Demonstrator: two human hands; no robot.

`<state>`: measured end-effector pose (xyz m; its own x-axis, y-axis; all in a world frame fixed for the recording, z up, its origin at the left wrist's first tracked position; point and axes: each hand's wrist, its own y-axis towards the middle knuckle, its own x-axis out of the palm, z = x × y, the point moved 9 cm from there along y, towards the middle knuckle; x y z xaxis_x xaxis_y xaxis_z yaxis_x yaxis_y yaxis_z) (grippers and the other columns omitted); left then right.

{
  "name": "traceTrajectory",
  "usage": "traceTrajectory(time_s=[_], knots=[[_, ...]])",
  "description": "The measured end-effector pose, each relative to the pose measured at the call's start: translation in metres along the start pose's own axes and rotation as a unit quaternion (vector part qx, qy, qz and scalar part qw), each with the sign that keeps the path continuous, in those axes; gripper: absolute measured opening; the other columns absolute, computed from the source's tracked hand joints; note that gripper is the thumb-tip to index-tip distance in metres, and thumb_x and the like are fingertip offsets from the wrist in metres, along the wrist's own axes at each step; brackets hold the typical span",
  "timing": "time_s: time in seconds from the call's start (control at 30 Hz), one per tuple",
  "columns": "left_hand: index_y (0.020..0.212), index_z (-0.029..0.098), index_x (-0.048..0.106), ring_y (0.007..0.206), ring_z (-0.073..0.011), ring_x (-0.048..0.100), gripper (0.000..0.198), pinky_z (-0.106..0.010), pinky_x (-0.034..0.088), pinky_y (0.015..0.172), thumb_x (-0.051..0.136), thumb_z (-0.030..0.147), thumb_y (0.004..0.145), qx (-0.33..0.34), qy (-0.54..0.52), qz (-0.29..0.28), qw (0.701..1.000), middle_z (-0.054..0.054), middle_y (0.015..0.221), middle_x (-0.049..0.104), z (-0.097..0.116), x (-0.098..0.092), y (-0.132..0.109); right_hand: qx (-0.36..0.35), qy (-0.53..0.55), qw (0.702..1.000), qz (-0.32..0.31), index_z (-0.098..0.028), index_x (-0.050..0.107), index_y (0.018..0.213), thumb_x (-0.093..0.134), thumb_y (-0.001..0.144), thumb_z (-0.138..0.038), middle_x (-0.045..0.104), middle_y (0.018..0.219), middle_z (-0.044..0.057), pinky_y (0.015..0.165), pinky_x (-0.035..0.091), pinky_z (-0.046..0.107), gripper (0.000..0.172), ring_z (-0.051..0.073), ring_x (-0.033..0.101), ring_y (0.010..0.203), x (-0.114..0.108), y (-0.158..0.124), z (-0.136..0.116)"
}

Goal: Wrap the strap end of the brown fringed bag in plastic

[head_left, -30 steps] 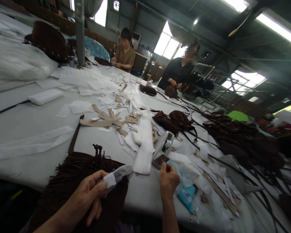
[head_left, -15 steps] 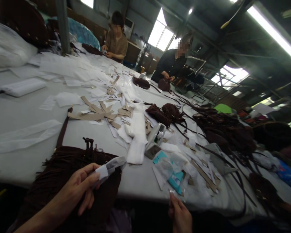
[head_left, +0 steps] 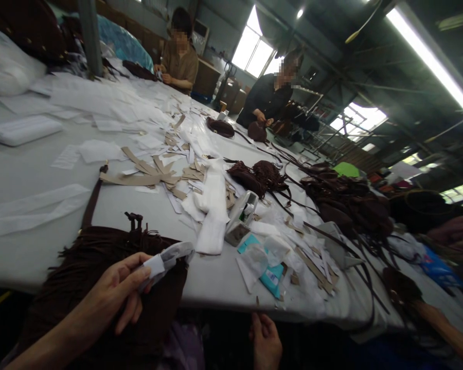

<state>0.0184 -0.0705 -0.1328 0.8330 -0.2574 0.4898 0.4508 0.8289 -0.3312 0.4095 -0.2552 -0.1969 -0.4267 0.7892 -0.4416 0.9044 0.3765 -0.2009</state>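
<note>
My left hand pinches a translucent wrapped strip with a white band around it, over a dark brown fringed bag. The bag lies at the table's front edge and hangs down over it. Its strap stretches away across the table top. At the table edge, my right hand is closed, thumb and fingers together. A thin brown sliver shows just above its fingertips; whether they grip it is unclear. Near that hand lie a teal packet and crumpled clear film.
A grey tape dispenser, a white foam strip and many tan paper strips cover the table's middle. More brown bags are heaped at right. Two people work across the table; another person's arm reaches in at right.
My right hand has moved left and down, and the clear scrap at its fingertips no longer shows. My left hand keeps its hold on the wrapped strip. The other person's arm shows more at right.
</note>
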Motion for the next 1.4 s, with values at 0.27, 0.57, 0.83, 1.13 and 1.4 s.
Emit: traceTrajectory(time_s=[0.27,0.57,0.83,1.13,1.4], knots=[[0.084,0.017,0.052,0.023,-0.0043,0.045,0.032,-0.017,0.041,0.036,0.058,0.048,0.088,-0.01,0.009,-0.018,1.0,0.008,0.055,0.056,-0.003,0.002,0.006,-0.08,0.057,0.995,-0.018,-0.018,0.066,0.097,0.072,0.059,-0.069,0.06,0.063,-0.005,0.052,0.042,0.019,0.064,0.008,0.049,0.054,0.04,0.015,-0.094],[0.086,0.017,0.054,0.022,-0.0062,0.046,0.034,-0.016,0.039,0.033,0.057,0.05,0.087,0.015,-0.022,0.004,1.0,0.008,0.051,0.054,0.0,-0.001,-0.001,-0.054,0.074,0.967,-0.237,-0.015,0.062,0.084,0.076,0.056,-0.064,0.044,0.041,-0.01,0.034,0.018,0.015,0.058,0.003,0.028,0.034,0.174,0.043,-0.195],[0.089,0.017,0.054,0.024,-0.0046,0.047,0.031,-0.016,0.04,0.035,0.055,0.048,0.089,0.01,-0.025,-0.014,1.0,0.008,0.057,0.056,0.001,-0.003,0.003,-0.028,0.075,0.968,-0.236,-0.011,0.064,0.068,0.087,0.041,-0.044,0.031,0.032,-0.014,0.033,0.01,0.018,0.048,0.001,0.019,0.032,0.184,0.051,-0.206],[0.09,0.017,0.053,0.024,-0.0038,0.047,0.03,-0.015,0.039,0.036,0.052,0.047,0.092,0.011,-0.046,-0.026,0.999,0.008,0.057,0.055,-0.005,-0.005,0.005,-0.077,0.105,0.98,-0.15,-0.014,0.063,0.07,0.085,0.049,-0.05,0.032,0.042,-0.014,0.036,0.019,0.02,0.046,0.003,0.022,0.039,0.154,0.019,-0.189],[0.091,0.017,0.053,0.025,-0.0062,0.051,0.031,-0.015,0.039,0.034,0.054,0.048,0.09,0.012,-0.043,-0.031,0.999,0.007,0.06,0.058,-0.006,-0.003,0.007,-0.11,0.016,0.99,-0.092,-0.013,0.066,0.066,0.076,0.056,-0.059,0.058,0.049,-0.001,0.042,0.036,0.024,0.048,0.011,0.046,0.045,0.158,0.028,-0.152]])
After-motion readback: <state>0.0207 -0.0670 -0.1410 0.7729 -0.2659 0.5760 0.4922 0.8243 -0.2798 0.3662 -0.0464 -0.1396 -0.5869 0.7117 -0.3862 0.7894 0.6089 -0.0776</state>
